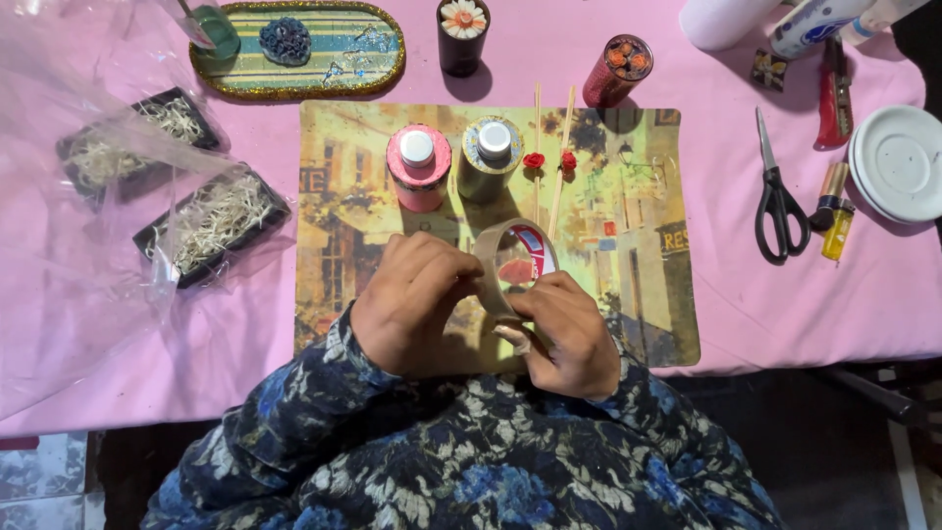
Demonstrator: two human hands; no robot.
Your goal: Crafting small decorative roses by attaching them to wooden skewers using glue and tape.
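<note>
Tape roll [515, 257] stands on edge at frame centre, pinched between both hands. Left hand [417, 304] grips its near-left rim; right hand [564, 329] closes on the loose strip below.

Pink-clothed table [746, 294] with picture placemat [648, 294], scissors [777, 206], white plates [898, 162], oval tray [299, 49].

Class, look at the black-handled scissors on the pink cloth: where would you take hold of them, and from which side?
Grip the scissors by the two black finger loops, coming from the near table edge. They lie flat and closed, blades pointing away, loops nearest the person, with bare cloth around the loops; the lighter lies just to their right.
</note>
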